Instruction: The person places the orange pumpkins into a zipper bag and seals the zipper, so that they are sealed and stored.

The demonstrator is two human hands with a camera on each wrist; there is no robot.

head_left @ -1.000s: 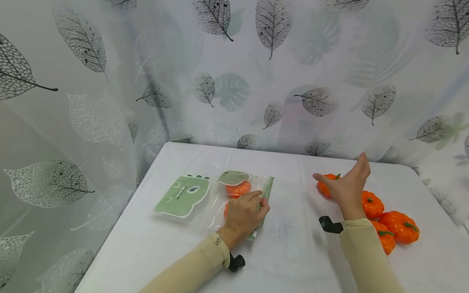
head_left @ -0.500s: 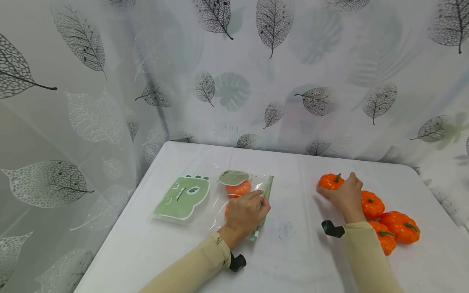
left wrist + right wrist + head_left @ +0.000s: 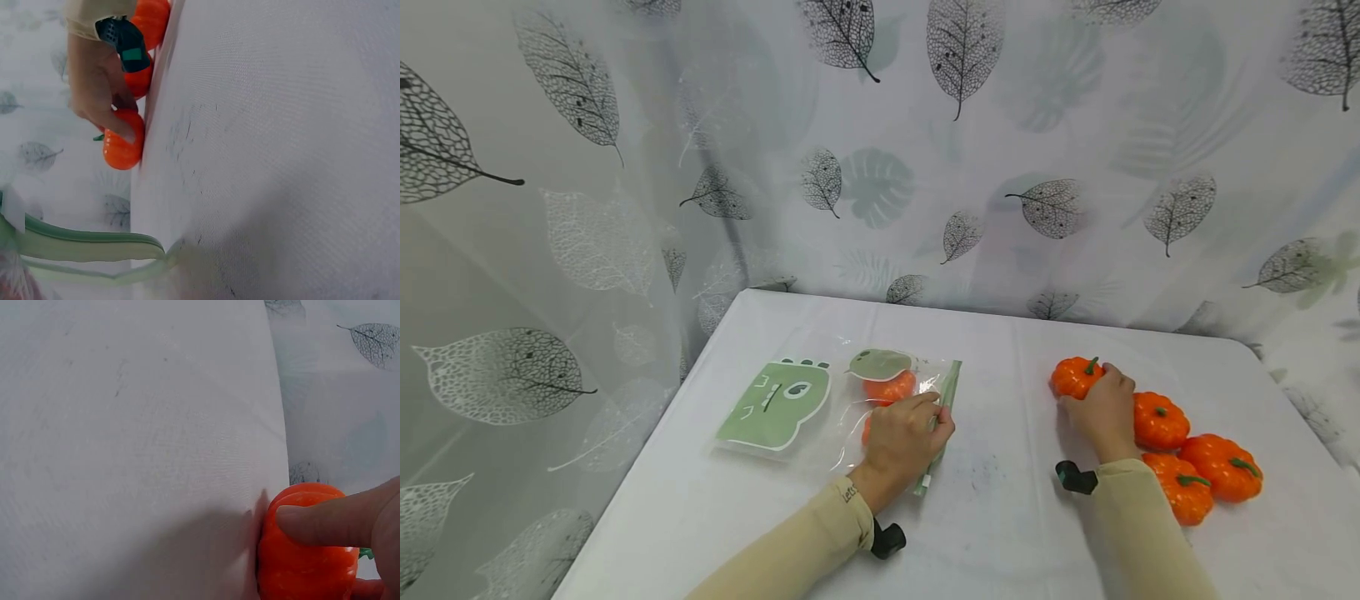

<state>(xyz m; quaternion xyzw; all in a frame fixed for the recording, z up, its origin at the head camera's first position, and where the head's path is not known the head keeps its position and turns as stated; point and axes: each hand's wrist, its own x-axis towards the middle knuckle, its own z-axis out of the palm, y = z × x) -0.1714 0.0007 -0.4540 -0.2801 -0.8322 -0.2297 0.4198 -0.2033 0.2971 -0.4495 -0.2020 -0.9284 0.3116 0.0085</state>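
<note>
A clear zip bag (image 3: 778, 404) with a green monster print lies on the left of the table. Orange pumpkins (image 3: 887, 388) show through its plastic. My left hand (image 3: 901, 442) pinches the bag near its green zip edge (image 3: 952, 379); in the left wrist view the green zip strips (image 3: 94, 247) stand apart at the mouth. My right hand (image 3: 1103, 417) grips a small orange pumpkin (image 3: 1075, 377) with a green stem, at the back right. The right wrist view has the thumb (image 3: 325, 522) pressed on this pumpkin's side, the other fingers mostly hidden.
More pumpkins sit beside and behind my right wrist: one (image 3: 1159, 421) close to the hand, one (image 3: 1221, 467) farther right, one (image 3: 1182, 492) by the sleeve. The white table (image 3: 992, 517) ends at a leaf-print curtain (image 3: 985, 167) at the back.
My right hand has come down from above, its spread thumb and fingers closing round the back pumpkin. The left hand stays at the bag's edge.
</note>
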